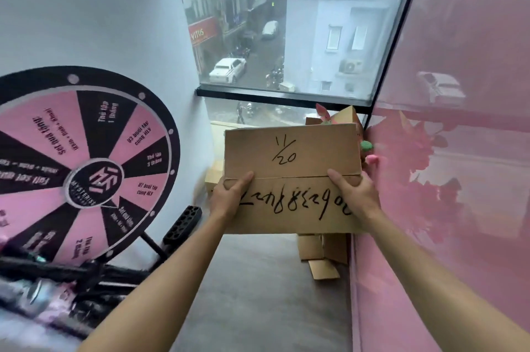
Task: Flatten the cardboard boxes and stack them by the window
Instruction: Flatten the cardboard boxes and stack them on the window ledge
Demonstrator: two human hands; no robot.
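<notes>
A brown cardboard box (291, 150) with black handwriting hangs in front of me, near the window (286, 21). My left hand (228, 198) grips its left side, thumb on the seam between two flaps. On the right side, my right hand (354, 193) holds it the same way. Below and behind it, other cardboard pieces (321, 254) lie on the grey floor against the pink wall. Another box (345, 114) pokes up behind, at the window corner.
A pink and black prize wheel (86, 162) on a black stand leans at the left wall. A black perforated block (183, 222) lies near its foot. The glossy pink wall (459, 150) runs along the right. Grey floor (258, 294) lies between them.
</notes>
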